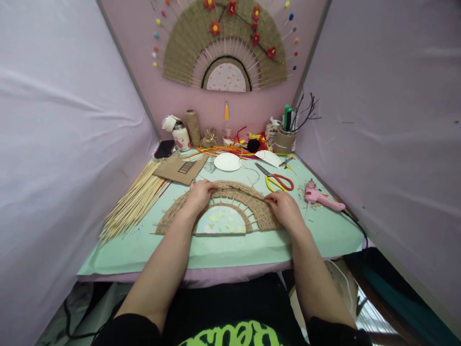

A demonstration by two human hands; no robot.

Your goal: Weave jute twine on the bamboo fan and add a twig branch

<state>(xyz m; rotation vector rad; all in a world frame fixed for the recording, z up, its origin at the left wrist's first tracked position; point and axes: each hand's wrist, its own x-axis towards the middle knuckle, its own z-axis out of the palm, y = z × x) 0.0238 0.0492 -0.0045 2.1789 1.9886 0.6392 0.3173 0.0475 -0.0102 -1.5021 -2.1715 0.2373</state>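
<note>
A half-round fan of woven twine (pixel 262 214) lies flat on the table, with a pale floral half-disc (pixel 221 220) at its lower middle. Across the upper band of the fan runs a thin dark twig (pixel 248 193). The fingers of my right hand (pixel 284 205) pinch the twig's right end, near the fan's right side. My left hand (pixel 200 196) rests on the upper left of the weave, fingertips pressed together at the twig's left end. Its grip there is partly hidden, but the twig seems to pass under those fingertips.
Scissors (pixel 275 179) lie behind my right hand, and a pink glue gun (pixel 322 198) with a cord is at the right. Thin sticks (pixel 133 202) and cardboard (pixel 182 168) lie left. A white oval (pixel 227 162), twine roll (pixel 193 127) and branch-filled pot (pixel 284 141) stand farther back.
</note>
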